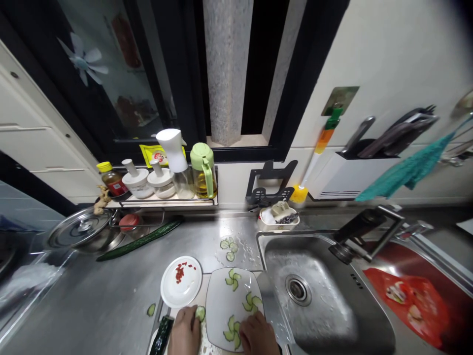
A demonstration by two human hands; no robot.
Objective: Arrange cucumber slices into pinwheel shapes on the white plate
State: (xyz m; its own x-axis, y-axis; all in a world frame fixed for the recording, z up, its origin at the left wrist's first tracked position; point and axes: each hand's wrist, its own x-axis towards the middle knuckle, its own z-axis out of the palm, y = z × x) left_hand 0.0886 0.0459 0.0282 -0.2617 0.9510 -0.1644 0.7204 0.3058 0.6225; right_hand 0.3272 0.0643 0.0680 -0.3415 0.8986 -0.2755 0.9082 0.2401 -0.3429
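A white squarish plate (218, 296) carries cucumber pieces laid out as three pinwheels: one at the back (233, 280), one at the right (252, 301) and one at the front (231, 333). Over its front right part is my right hand (258, 336), fingers curled together, fingertips at the front pinwheel's edge; what they pinch is hidden. To the plate's left, my left hand (185, 331) is closed, with a cucumber slice (200, 313) at its fingertips. A cut length of cucumber (161, 336) lies beside this hand. Behind it, a round white plate (170, 283) holds small red pieces.
Cucumber slices (230, 256) lie on the wet steel counter, and a single slice (151, 309) at left. A whole cucumber (140, 241) rests near a lidded pot (83, 231). At right is the sink (314, 261); behind stands a condiment shelf (170, 202) with an oil jug (203, 170).
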